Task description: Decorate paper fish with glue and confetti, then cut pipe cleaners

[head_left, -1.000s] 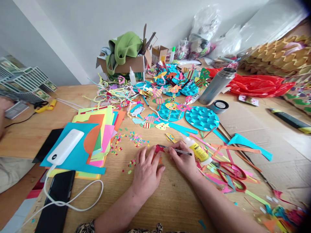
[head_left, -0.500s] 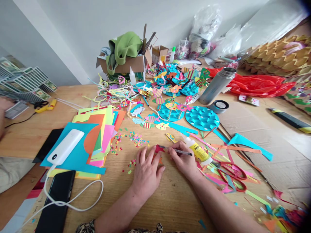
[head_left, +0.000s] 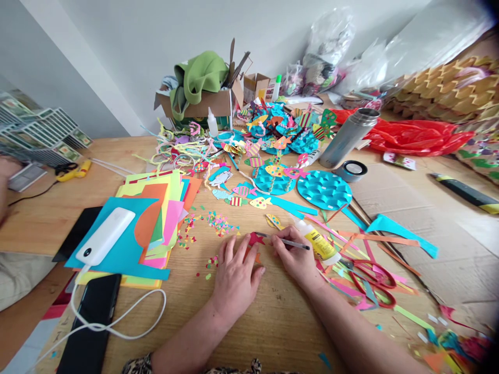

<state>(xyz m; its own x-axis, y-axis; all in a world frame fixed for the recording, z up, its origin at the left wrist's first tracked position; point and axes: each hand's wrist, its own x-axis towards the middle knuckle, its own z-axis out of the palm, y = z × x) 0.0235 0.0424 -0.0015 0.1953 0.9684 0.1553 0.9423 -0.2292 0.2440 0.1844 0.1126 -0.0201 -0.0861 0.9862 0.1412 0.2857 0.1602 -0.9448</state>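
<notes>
My left hand (head_left: 237, 272) lies flat with its fingers spread, the fingertips resting on a small dark pink paper fish (head_left: 257, 238). Part of that fish is covered by the fingers. An orange paper piece (head_left: 254, 255) shows beside the thumb. Pinched in my right hand (head_left: 296, 257) is a slim pen (head_left: 293, 243), its tip at the pink paper. A yellow spotted paper fish (head_left: 274, 221) lies just beyond. To the right of my right hand a glue bottle (head_left: 322, 243) lies on its side, with red-handled scissors (head_left: 374, 280) among paper strips behind it.
Coloured paper sheets (head_left: 156, 208), a white power bank (head_left: 105, 236) and a black phone (head_left: 91, 322) lie at left. Paper confetti (head_left: 220, 222) is scattered ahead. Turquoise discs (head_left: 324, 190) and a steel flask (head_left: 351, 137) stand farther back. Another person's hand (head_left: 8, 169) shows at the left edge.
The pen in my right hand has shifted very slightly at the pink paper. My left hand stays in place, and the other things lie as before.
</notes>
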